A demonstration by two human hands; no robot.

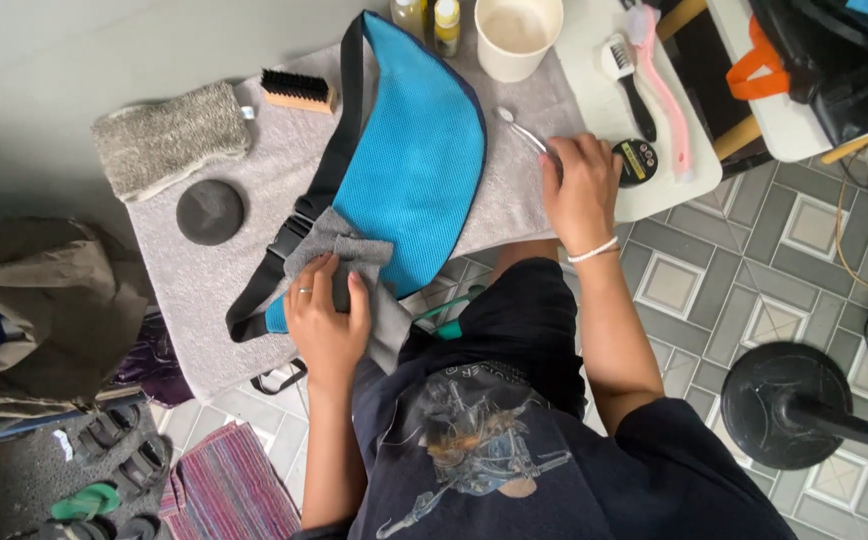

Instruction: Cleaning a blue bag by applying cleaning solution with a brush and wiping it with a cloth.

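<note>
Left hand: the left hand (326,318) lies at lower centre-left of the frame, palm down and fingers spread, pressed flat on a grey cloth (349,262). It does not close around the cloth; the fingertips and palm only bear down on it. A ring shows on one finger.
Grey cloth: crumpled, draped over the lower end of the blue bag (416,160) and hanging off the near edge of the table.
Blue bag: a blue mesh sling bag with black trim, lying flat at centre frame, running from the top centre down to the left hand. Its black strap (289,240) with a buckle trails along its left side.
Right hand: the right hand (582,188) sits at centre-right, fingers curled tight around the handle of a small brush (520,130). A white band is on the wrist.
Small brush: slim, pale, toothbrush-like; its head points to the upper left and rests just beside the bag's right edge on the grey towel (194,285).
Grey towel: spread across the table under the bag.
Near the right hand: a small round black tin (638,160), touching or just beside the knuckles; I cannot tell which.
Top of frame: a white cup (517,35), two small bottles (428,20).
Upper left: a wooden brush (298,90), a grey mitt (169,135), a round dark sponge (211,211).
</note>
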